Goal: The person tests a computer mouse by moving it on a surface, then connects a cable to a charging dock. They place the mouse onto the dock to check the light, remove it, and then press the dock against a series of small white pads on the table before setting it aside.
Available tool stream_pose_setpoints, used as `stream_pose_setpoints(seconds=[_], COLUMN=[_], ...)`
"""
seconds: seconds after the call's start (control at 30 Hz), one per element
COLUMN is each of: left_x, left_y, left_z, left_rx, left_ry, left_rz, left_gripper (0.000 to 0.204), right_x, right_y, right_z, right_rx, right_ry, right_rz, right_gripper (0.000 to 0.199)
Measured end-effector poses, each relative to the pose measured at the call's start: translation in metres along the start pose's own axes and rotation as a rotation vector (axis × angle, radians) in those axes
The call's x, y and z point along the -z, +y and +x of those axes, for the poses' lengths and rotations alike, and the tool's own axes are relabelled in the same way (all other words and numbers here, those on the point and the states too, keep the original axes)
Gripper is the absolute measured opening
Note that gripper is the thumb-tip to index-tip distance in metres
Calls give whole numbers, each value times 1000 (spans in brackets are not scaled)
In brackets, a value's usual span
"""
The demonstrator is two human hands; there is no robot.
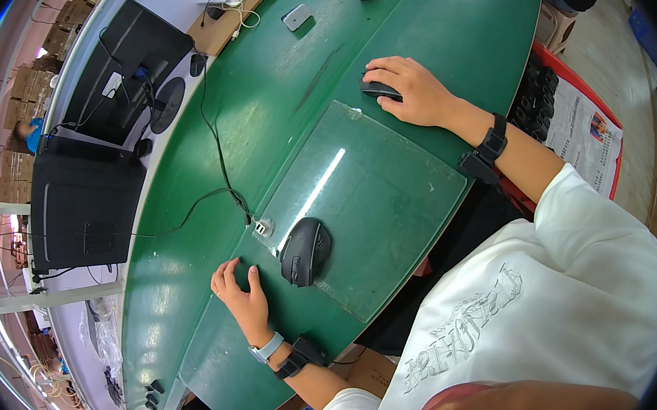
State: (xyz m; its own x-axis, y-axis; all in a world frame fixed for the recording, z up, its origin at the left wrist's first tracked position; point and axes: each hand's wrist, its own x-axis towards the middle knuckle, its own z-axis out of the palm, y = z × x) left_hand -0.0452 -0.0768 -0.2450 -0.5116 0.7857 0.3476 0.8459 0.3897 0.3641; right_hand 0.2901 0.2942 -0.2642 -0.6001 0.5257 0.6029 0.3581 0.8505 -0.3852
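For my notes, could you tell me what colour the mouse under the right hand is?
Black, seen in the head view: the computer mouse under the right hand.

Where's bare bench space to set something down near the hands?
Most of the clear plate is bare, between the corded mouse and the right hand, which covers a second mouse. The green bench is also bare left of that hand, up to the cable. It is crowded by the left hand, beside the corded mouse.

Black mouse point(379, 89) under right-hand fingers point(395, 72); second black mouse point(304, 251) (corded) on glass mat.
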Motion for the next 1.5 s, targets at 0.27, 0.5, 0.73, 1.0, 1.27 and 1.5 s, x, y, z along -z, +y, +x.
stream_pose_setpoints(seconds=[0.27,0.5,0.73,1.0,1.27,1.5], left_x=[0,0,2,0,-5,-5], left_y=[-1,-2,-2,-4,-9,-11], left_z=[-1,-1,-1,-2,-3,-4], left_rx=[4,20,20,21,73,75], left_ry=[2,11,16,20,55,55], left_rz=[-4,-24,-23,-26,2,7], left_gripper=[33,34,33,35,35,32], right_x=[3,6,9,8,8,9], right_y=[-3,-6,-9,-9,-7,-8], right_z=[1,2,1,1,0,-1], right_rx=[-49,45,84,10,94,69], right_ry=[-18,-97,-131,-84,-134,-68], right_rz=[65,53,129,124,118,82], right_gripper=[43,49,50,45,44,44])
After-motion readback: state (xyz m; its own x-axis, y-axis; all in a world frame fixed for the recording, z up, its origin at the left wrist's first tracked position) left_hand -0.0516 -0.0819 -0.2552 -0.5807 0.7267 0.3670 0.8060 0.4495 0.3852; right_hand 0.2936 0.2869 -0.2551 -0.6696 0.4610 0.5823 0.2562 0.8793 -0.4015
